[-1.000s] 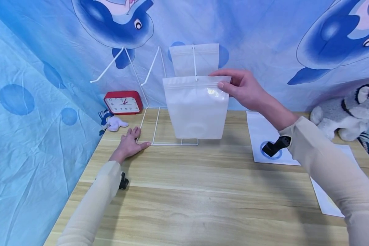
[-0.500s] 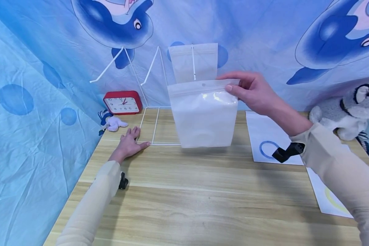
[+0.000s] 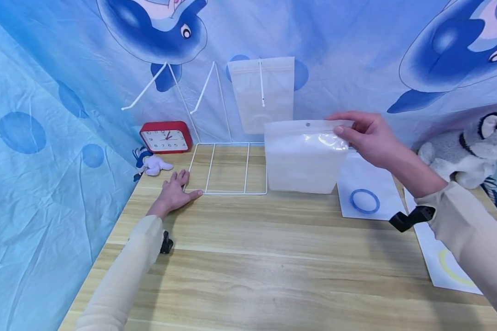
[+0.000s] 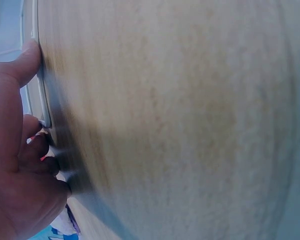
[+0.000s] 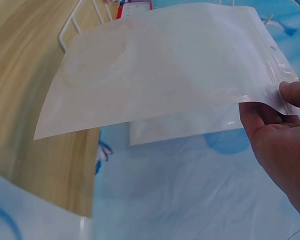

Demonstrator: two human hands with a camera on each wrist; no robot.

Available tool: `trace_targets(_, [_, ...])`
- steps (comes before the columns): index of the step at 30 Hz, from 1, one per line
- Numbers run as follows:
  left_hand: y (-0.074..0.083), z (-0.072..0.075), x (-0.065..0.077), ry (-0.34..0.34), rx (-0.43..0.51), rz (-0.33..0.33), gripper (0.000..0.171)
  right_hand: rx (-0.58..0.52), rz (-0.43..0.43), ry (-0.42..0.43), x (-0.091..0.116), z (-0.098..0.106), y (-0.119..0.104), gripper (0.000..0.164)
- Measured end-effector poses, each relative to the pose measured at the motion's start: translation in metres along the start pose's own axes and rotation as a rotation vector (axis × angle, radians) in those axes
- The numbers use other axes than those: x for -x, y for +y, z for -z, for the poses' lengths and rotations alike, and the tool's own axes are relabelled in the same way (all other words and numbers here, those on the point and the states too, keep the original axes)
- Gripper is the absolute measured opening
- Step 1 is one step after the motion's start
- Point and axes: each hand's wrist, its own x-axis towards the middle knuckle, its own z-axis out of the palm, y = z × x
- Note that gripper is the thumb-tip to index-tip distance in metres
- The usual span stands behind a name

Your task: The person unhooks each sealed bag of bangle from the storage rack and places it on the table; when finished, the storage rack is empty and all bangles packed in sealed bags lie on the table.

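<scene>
My right hand pinches the upper right corner of a white zip bag. The bag hangs free of the hook, its round hang hole showing near the top edge. A second white bag hangs behind it from the right hook of a white wire rack; the rack's other two hooks carry nothing. My left hand rests at the front left corner of the rack's base, thumb along the front wire and fingers spread. In the right wrist view, the held bag has a faint round shape inside.
A red clock and a small lilac toy stand left of the rack. On the right lie a white bag with a blue ring, another with a yellow ring, and a grey plush toy. A blue curtain hangs behind.
My right hand has drawn the front bag off the right hook, moving it right and down. The bag behind is more exposed and still hangs there. My left hand has stayed put.
</scene>
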Motion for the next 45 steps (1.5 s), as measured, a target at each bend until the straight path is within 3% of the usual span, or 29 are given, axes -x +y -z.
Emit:
trace_targets(3, [0.0, 0.0, 0.0, 0.0, 0.003, -0.002, 0.102, 0.034, -0.042, 0.008, 0.007, 0.004, 0.008, 0.028])
trace_targets(6, [0.0, 0.001, 0.001, 0.002, 0.007, -0.005, 0.102, 0.001, -0.054, -0.004, 0.014, 0.006, 0.016, 0.028])
trace_targets(13, [0.0, 0.001, 0.001, 0.005, 0.005, -0.015, 0.101, -0.306, -0.052, -0.081, 0.018, 0.008, 0.031, 0.03])
trace_targets(19, [0.0, -0.001, 0.0, 0.006, 0.007, -0.011, 0.101, -0.114, -0.156, -0.034, 0.01, 0.006, 0.037, 0.029])
trace_targets(26, [-0.002, -0.001, -0.002, 0.007, -0.003, -0.01, 0.101, 0.024, -0.174, 0.011, -0.009, 0.006, 0.045, 0.033])
trace_targets(37, [-0.001, 0.0, -0.002, 0.001, -0.004, -0.01, 0.102, 0.015, -0.252, 0.017, -0.034, 0.002, 0.072, 0.031])
trace_targets(45, [0.0, 0.001, 0.0, 0.005, -0.005, -0.01, 0.1, 0.024, -0.334, -0.026, -0.041, -0.005, 0.096, 0.04])
